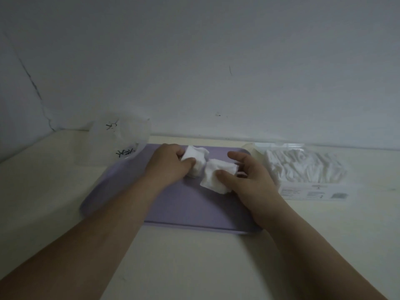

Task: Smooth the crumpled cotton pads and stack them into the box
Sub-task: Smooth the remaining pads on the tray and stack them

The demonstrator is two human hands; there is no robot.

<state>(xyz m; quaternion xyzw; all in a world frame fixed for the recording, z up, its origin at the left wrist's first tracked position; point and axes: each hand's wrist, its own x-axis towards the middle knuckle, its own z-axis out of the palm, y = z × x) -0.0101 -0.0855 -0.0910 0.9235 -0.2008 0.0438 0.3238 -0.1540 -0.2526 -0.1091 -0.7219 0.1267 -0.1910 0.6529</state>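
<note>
Both hands are held over a lilac tray, which is laid on a cream table against a white wall. By the left hand a crumpled cotton pad is gripped: the thumb and the fingers are curled round it, and the pad is bunched at the far part of the tray. Just beside it, and touching it at one corner, a second cotton pad is found nearer to the middle of the tray. This one is held by the right hand. The thumb is laid on its top side and the curled middle fingers are met at its right edge, so that it seems to be pinched, while the forefinger is stretched out above it. Whether the fingers reach under the pad cannot be told. To the right of the tray, near the right hand but apart from it, a clear box is set on the table, and it is filled with white pads standing in uneven rows. At the far left corner of the tray a clear plastic bag with some black marks is seen, its lower edge lying over the tray rim.
</note>
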